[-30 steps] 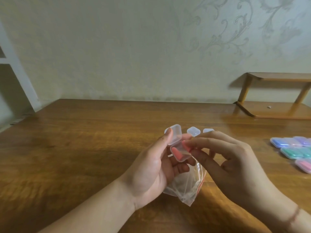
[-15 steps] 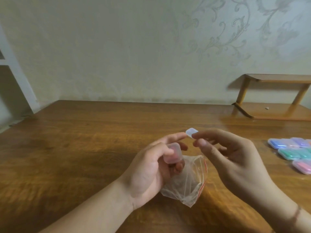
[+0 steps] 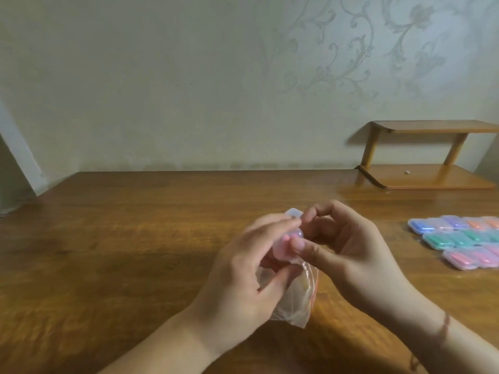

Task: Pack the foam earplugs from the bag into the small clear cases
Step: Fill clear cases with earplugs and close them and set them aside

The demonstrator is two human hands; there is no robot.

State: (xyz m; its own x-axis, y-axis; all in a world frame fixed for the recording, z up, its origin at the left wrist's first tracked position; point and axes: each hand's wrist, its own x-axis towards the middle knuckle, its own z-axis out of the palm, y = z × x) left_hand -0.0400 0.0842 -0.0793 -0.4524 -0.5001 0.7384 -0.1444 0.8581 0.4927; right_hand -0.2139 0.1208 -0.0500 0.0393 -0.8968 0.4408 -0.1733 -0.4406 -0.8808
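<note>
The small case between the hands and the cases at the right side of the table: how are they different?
The held case is up off the table, pinched by the left hand and right hand; the finished cases lie flat in rows, untouched. The held case shows pink inside; the finished cases show blue, green, orange and pink. Both are small, clear and rounded.

Dim warm light, soft overall blur, wide-angle bending at edges

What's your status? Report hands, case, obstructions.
Left hand grips case and bag. Right hand pinches the case too. Filled cases sit right, clear of work.
</note>
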